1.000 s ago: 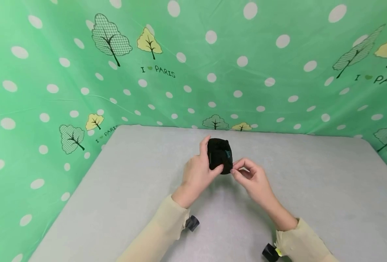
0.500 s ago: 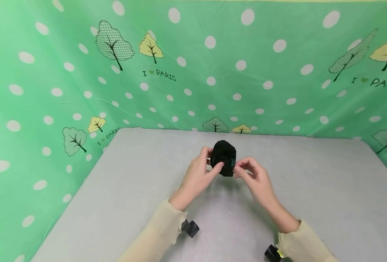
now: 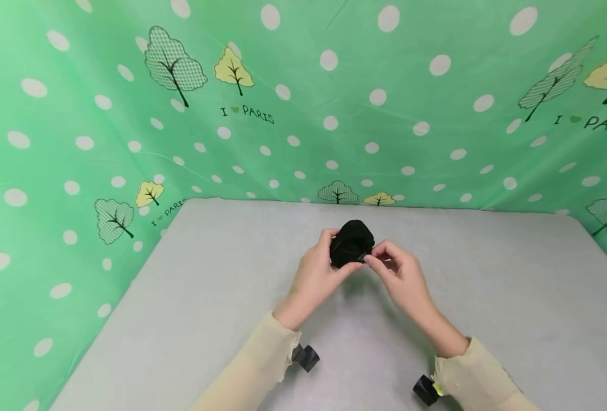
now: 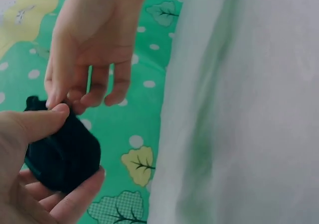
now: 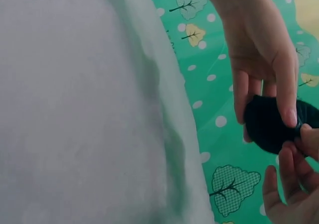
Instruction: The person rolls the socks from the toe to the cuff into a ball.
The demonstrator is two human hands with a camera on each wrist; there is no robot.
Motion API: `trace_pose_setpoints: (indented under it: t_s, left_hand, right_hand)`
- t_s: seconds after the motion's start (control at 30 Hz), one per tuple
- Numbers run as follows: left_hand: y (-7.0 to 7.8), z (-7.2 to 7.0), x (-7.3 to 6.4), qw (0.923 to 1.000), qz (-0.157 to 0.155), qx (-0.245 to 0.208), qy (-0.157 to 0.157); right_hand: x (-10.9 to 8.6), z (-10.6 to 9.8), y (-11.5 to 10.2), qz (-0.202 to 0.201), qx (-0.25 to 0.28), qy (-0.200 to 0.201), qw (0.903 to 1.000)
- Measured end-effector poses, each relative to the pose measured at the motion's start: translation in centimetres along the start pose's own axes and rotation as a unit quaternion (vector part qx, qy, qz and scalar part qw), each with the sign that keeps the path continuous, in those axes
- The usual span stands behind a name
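Observation:
A small black cloth pouch [image 3: 355, 231], soft and rounded, is held up above the table between both hands, its dark hollow facing me in the head view. My left hand [image 3: 310, 279] grips it from the left, thumb along the near edge and fingers behind. With thumb and forefinger, my right hand [image 3: 403, 282] pinches its near right rim. The left wrist view shows the pouch [image 4: 70, 157] in the left palm, the right hand [image 4: 97, 40] reaching its edge. In the right wrist view the left fingers wrap the pouch [image 5: 269, 127]. What lies inside the hollow is hidden.
The grey table [image 3: 205, 297] spreads out beneath the hands. Behind it and on the left hangs a green dotted curtain [image 3: 303, 68] with printed trees. Black wrist cameras [image 3: 307, 358] sit below each light sleeve [image 3: 254, 365].
The pouch has turned in the left hand, so its opening now faces me, and it has shifted slightly right. The right fingertips moved from beside its lower corner to over its near rim.

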State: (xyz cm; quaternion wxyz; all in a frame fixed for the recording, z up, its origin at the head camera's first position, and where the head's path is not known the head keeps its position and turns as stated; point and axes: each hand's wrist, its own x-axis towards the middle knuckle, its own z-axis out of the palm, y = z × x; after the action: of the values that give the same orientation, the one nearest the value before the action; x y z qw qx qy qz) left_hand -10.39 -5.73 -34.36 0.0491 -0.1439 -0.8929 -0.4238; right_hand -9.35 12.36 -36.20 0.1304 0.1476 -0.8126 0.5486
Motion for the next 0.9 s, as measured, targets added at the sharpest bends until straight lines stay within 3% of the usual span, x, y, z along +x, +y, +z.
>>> trace_pose_setpoints:
  t_s: [0.1, 0.3, 0.5, 0.63, 0.73, 0.8, 0.83, 0.9]
  left_hand:
    - [-0.2, -0.3, 0.1, 0.9999, 0.009, 0.004, 0.007]
    - [-0.4, -0.6, 0.4, 0.9954, 0.030, 0.071, 0.056]
    - [-0.5, -0.6, 0.6, 0.9887, 0.037, 0.120, 0.082]
    - [-0.4, -0.7, 0.4, 0.9874, 0.047, 0.136, 0.066]
    - [-0.3, -0.9, 0.2, 0.9952, 0.031, 0.090, 0.022]
    - [-0.3, -1.2, 0.1, 0.9995, 0.017, 0.001, -0.025]
    - [-0.3, -1.3, 0.1, 0.9974, 0.011, -0.052, -0.048]
    - [-0.3, -1.7, 0.0, 0.9832, 0.001, -0.157, -0.094]
  right_hand:
    - [-0.3, 0.1, 0.0, -0.046, -0.010, -0.005, 0.9989]
    - [-0.8, 0.6, -0.5, -0.153, -0.016, -0.036, 0.9875]
    - [-1.3, 0.9, -1.1, -0.161, -0.002, -0.050, 0.9857]
    - [-1.3, 0.6, -1.2, -0.140, 0.028, -0.056, 0.9882]
    - [-1.0, 0.2, -1.3, -0.083, 0.082, -0.038, 0.9924]
    - [-0.7, -0.1, -1.3, -0.029, 0.130, -0.025, 0.9907]
    - [-0.5, -0.2, -1.4, -0.002, 0.148, -0.022, 0.9888]
    - [-0.3, -0.5, -1.5, 0.050, 0.171, -0.019, 0.9839]
